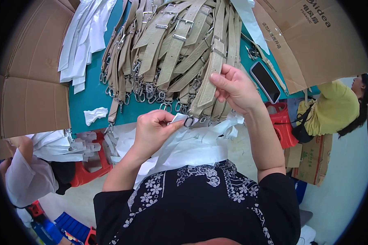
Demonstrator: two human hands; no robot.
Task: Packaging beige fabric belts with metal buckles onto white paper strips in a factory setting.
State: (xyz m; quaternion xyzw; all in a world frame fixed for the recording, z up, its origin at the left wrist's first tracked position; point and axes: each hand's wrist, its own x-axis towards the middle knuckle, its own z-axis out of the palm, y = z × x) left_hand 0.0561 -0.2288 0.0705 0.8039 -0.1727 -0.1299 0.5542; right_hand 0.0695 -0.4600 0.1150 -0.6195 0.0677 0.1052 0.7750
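Observation:
A thick pile of tan straps [167, 53] with silver buckles and metal clips lies on the green tabletop, its clip ends toward me. My right hand [239, 90] pinches the edge of one tan strap [204, 98] between thumb and fingers. At that strap's near end, a metal clip [188, 122] hangs by the table's front edge. Close beside the clip, my left hand [153, 132] grips a white paper strip [179, 117] between thumb and forefinger. More white strips [200, 149] lie bunched below my hands, in front of my body.
White strips [84, 36] lie at the far left beside a cardboard panel [34, 106]. A crumpled white scrap [95, 116] rests on the green table [79, 106]. On the right are a phone [265, 81] and a cardboard box [315, 49]. People sit on both sides.

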